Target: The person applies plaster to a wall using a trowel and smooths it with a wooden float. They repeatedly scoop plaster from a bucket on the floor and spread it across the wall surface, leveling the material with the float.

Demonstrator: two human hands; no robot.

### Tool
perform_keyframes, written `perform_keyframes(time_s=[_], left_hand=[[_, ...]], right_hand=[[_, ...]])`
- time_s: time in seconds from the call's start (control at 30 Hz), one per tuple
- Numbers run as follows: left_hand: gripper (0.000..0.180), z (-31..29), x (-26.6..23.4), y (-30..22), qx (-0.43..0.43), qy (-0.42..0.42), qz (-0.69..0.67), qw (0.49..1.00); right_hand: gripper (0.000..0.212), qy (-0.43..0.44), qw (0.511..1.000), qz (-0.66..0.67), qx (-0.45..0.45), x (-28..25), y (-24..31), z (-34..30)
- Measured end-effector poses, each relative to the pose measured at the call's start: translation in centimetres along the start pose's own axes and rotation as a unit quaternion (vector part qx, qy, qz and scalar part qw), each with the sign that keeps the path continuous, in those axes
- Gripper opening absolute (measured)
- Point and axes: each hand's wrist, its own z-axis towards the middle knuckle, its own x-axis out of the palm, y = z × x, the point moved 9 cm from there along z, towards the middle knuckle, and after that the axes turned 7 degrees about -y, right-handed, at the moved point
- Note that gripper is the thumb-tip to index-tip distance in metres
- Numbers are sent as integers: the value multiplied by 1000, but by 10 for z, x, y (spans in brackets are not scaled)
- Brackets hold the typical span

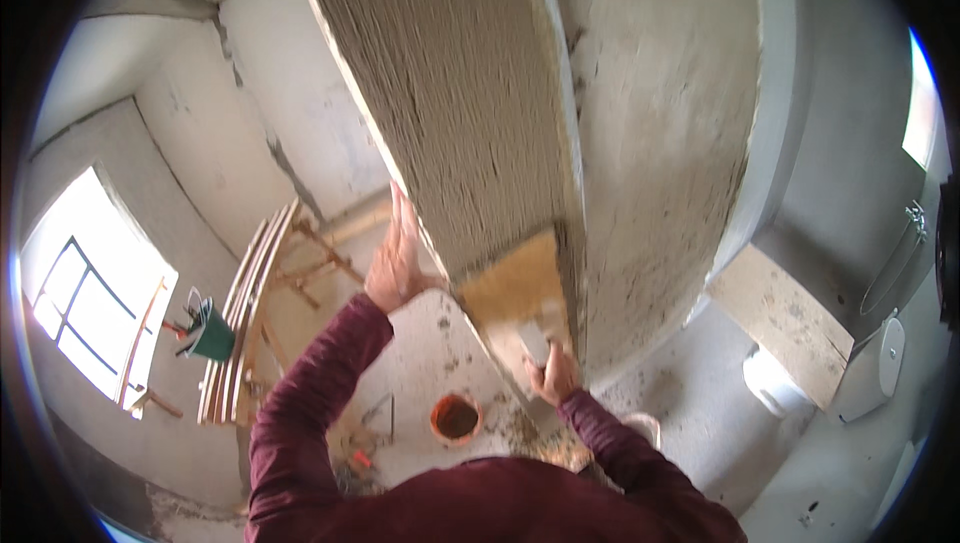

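Note:
In front of me rises a narrow wall face coated with wet, ridged grey-brown plaster (430,73). A pale strip (352,78) runs down its left edge. My right hand (556,377) is closed around the light handle (533,343) of a plastering float, whose broad tan blade (515,278) lies against the lower part of the plaster. My left hand (393,261) is held flat with fingers stretched upward along the left edge of that wall. It holds nothing. Smoother, blotchy plaster (665,123) covers the adjoining wall on the right.
An orange bucket (456,418) with dark contents stands on the splattered floor below. To the left are long wooden boards (246,313), a green bucket (212,335) with tools and a bright window (95,283). A board (782,323), a white tub (775,381) and a toilet (872,368) occupy the right.

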Motion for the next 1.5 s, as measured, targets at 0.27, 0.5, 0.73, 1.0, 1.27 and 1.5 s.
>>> perform_keyframes(time_s=[0.27,0.5,0.73,1.0,1.27,1.5], left_hand=[[158,12,-13,-8,-32,-9,-38,999],[152,11,-13,-9,16,-44,-69,996],[159,19,-10,-23,62,-49,-93,993],[154,8,-13,-7,48,-37,-87,994],[158,17,-4,-12,48,-42,-108,992],[158,15,-10,-7,69,-54,-70,994]], right_hand=[[46,-90,988,-19,-126,-29,138,148],[50,-262,922,-53,-280,-94,319,348],[51,-248,935,-185,-173,-148,400,470],[32,-177,979,-18,-103,-75,226,266],[41,-161,985,-28,62,-51,30,42],[34,-231,969,-28,-77,-84,181,138]])
